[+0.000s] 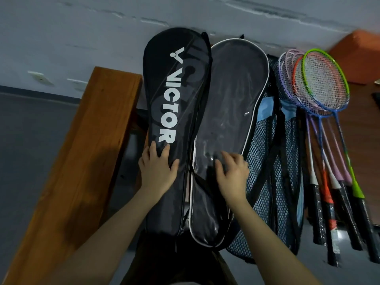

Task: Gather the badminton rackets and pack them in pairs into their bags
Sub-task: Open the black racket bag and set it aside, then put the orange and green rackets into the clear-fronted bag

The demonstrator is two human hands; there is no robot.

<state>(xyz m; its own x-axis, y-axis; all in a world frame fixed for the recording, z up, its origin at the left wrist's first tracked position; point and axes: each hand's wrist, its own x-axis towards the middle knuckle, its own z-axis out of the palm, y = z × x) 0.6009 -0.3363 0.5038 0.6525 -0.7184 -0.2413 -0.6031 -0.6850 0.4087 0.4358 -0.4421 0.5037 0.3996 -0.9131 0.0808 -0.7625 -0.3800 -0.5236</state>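
Observation:
A black racket bag marked VICTOR (174,95) lies lengthwise in front of me. My left hand (157,168) rests flat on its lower half with the fingers spread. Beside it on the right lies a second dark bag with a white rim and a clear cover (232,112). My right hand (231,173) rests on that bag with the fingers bent lightly over the plastic. A black and blue mesh bag (275,171) sticks out from under it. Several loose rackets (320,85) with purple, orange, blue and green frames lie fanned out at the right, handles toward me.
A brown wooden bench (78,153) runs along the left side. The bags lie on a dark tabletop (362,124) that extends to the right. An orange block (357,46) sits at the far right. A pale wall (82,27) stands behind.

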